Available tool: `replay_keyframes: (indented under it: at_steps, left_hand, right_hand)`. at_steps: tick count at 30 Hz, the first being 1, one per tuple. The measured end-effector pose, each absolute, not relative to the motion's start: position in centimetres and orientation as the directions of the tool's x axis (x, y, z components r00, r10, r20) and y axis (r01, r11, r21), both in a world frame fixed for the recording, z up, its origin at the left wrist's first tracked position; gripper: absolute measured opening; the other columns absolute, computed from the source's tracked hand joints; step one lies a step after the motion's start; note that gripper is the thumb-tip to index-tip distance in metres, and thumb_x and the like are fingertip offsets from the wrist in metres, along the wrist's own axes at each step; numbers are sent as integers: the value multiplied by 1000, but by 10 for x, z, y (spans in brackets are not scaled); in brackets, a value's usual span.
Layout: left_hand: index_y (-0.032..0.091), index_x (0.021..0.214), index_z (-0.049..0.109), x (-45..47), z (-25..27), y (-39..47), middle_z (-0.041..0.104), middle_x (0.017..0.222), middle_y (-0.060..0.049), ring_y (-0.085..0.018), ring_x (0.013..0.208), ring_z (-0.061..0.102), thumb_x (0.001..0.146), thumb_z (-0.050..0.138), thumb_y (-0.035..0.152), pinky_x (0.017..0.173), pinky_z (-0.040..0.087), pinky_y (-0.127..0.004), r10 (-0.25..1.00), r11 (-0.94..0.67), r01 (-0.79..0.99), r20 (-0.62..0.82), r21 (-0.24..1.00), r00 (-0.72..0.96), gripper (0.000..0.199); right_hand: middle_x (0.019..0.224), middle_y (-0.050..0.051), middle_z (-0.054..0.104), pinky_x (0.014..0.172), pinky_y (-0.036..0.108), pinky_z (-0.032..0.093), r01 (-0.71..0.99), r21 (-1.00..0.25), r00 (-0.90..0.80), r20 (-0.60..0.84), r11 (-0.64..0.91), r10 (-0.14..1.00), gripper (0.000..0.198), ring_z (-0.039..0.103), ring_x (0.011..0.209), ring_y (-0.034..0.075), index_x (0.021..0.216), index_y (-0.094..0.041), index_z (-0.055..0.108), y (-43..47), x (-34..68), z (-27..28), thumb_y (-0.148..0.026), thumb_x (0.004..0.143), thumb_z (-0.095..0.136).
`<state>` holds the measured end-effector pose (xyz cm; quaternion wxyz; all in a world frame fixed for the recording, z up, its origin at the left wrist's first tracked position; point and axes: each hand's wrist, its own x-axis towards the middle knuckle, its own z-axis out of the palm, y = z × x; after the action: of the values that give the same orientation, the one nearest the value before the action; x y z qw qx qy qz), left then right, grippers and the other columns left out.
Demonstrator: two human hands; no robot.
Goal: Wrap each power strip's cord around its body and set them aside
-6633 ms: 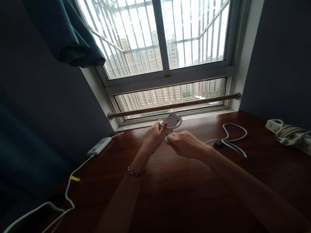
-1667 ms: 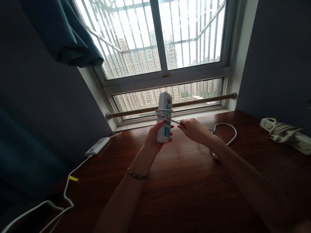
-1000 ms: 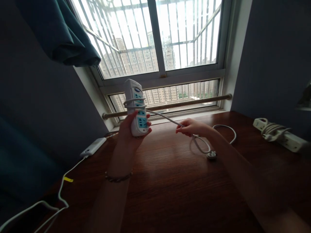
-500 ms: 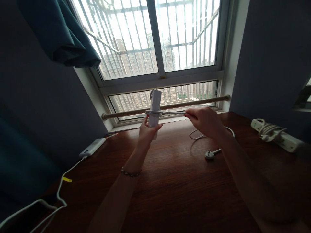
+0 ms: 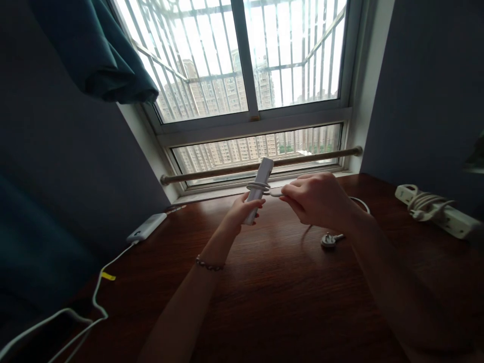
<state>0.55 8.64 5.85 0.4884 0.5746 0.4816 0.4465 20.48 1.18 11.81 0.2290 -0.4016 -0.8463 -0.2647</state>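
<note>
My left hand (image 5: 242,214) grips the lower end of a white power strip (image 5: 263,171), which it holds up tilted above the table, near the window. Turns of white cord (image 5: 258,186) run around the strip's middle. Close beside it on the right, my right hand (image 5: 315,199) pinches the cord leading off those turns. From behind that hand the rest of the cord loops down to the table, where its plug (image 5: 328,240) lies with the pins showing. My right fingertips are partly hidden behind the hand.
A second power strip (image 5: 448,222), wrapped in its own cord, lies at the table's right. On the left are a white box-shaped device (image 5: 147,227) with a white cable (image 5: 99,302) and a yellow tag (image 5: 108,276). A rail (image 5: 302,159) crosses the window behind the brown table (image 5: 264,292).
The power strip has tilted to the right and come lower with my left hand. My right hand has moved in much closer to it, shortening the stretch of cord between them.
</note>
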Motion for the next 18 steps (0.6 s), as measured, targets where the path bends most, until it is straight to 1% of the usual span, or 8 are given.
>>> replay_keyframes:
  at_steps: [2,3,5,7,10,12,16,18]
  left_hand:
    - [21,97,61,8,54,87,63,67,-1,-12,47,54,58,74,37,43,39,-21,980,-144,213,110,966,163,44]
    - [22,99,61,9,51,86,63,67,-1,-14,50,55,59,73,37,45,40,-22,968,-214,292,162,932,191,45]
    - [23,100,62,11,46,84,65,71,-2,-18,60,59,60,73,38,53,42,-26,922,-372,483,254,793,292,44]
    - [23,96,63,12,42,81,66,75,-2,-21,68,61,61,72,37,59,43,-29,852,-516,615,279,596,444,39]
    - [24,96,61,11,42,75,67,83,-2,-23,72,61,62,70,32,61,42,-29,722,-690,641,254,336,644,35]
    - [24,105,58,10,46,71,66,90,-3,-24,75,61,62,69,27,62,41,-29,655,-754,632,265,178,707,44]
    - [23,126,45,7,58,63,63,97,-6,-25,81,59,63,67,24,63,40,-31,604,-734,661,297,-154,740,67]
    - [23,131,39,7,64,57,63,97,-5,-25,84,57,64,65,23,65,40,-31,564,-719,634,294,-285,772,72]
  right_hand:
    - [69,4,65,53,31,19,782,282,-601,580,556,551,25,55,62,16,71,-16,58,12,204,118,-29,86,44]
    - [70,4,65,53,31,19,767,290,-620,566,572,544,24,55,62,16,71,-16,58,12,203,117,-29,86,44]
    - [70,5,65,54,31,18,743,301,-649,543,598,533,24,55,63,16,70,-16,59,13,201,116,-30,85,46]
    - [68,5,65,54,30,18,723,301,-670,524,622,525,25,54,61,16,68,-16,60,16,200,115,-29,84,46]
    - [65,4,64,54,29,19,703,262,-685,501,662,529,27,52,60,14,65,-16,61,22,203,113,-29,85,48]
    - [64,2,63,55,28,20,696,216,-683,495,685,537,28,52,61,13,65,-17,61,28,206,112,-30,86,48]
    - [68,0,65,56,25,23,698,143,-661,507,702,553,26,53,63,11,71,-19,66,48,216,108,-34,87,52]
    - [69,-1,65,57,24,24,689,96,-650,522,719,553,23,54,64,11,74,-21,68,60,221,104,-39,84,57]
